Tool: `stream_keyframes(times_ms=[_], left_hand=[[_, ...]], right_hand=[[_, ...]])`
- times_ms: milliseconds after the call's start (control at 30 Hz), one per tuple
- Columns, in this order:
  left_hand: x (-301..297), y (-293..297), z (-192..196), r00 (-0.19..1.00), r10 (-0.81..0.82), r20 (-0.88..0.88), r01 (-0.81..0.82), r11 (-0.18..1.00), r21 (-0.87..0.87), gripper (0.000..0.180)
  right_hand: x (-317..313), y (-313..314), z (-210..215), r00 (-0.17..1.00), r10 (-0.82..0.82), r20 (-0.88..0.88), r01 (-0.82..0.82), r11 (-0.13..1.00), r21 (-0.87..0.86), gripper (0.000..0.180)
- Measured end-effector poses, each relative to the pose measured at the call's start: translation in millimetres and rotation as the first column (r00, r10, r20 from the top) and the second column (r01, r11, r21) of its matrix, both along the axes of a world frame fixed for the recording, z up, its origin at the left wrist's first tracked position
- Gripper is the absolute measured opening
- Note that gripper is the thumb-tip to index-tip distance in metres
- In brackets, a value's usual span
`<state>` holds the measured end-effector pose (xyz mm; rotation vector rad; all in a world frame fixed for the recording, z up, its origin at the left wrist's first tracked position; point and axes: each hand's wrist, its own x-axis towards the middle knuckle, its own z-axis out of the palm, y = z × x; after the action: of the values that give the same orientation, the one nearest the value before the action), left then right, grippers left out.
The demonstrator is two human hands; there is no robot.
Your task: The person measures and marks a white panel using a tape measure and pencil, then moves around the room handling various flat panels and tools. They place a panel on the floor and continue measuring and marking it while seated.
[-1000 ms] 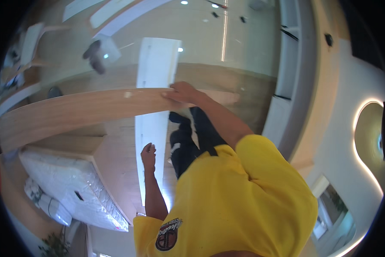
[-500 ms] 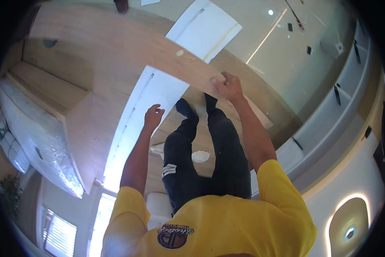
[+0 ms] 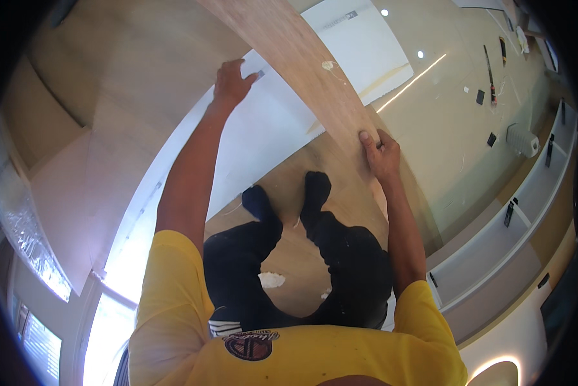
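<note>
L hand moved fwd, unclenched o/ wht panel; R hand clamped on plank.

A yellow shirt tops black, white-striped trousers.

A long, brown wood-grained plank slants across a white panel.

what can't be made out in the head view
- Wooden plank: far end, cut off by the head view's top edge.
- White panel: strip behind the plank, hidden by it in the head view.
- Left hand: contact with the panel, unclear from the head view's angle.
- Plastic-wrapped mattress: cut off by the head view's dark rim.
</note>
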<state>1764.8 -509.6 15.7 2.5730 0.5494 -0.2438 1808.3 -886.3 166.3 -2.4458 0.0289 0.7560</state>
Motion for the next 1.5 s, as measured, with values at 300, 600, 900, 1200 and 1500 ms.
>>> stream_keyframes(times_ms=[300,600,900,1200,1500], left_hand=[[60,-9,-8,0.954,0.165,-0.250,-0.160,0.986,0.042,0.084],[46,20,57,0.992,-0.021,-0.124,-0.046,0.859,-0.509,0.047],[-60,55,240,0.996,0.067,0.066,-0.007,0.757,-0.653,0.039],[-198,108,358,0.953,0.253,0.168,-0.140,0.858,-0.495,0.038],[-164,95,448,0.818,0.305,0.488,-0.208,0.947,-0.243,0.054]], right_hand=[[27,-9,-47,0.999,-0.046,0.030,0.046,0.999,-0.015,0.073],[38,-32,-47,0.997,-0.040,0.071,0.044,0.997,-0.064,0.079],[43,-69,-30,0.965,-0.061,0.254,0.088,0.992,-0.095,0.081],[35,-70,-122,0.990,0.043,0.134,-0.032,0.996,-0.080,0.083],[-17,-25,-140,0.987,0.137,0.087,-0.128,0.987,-0.097,0.086]])
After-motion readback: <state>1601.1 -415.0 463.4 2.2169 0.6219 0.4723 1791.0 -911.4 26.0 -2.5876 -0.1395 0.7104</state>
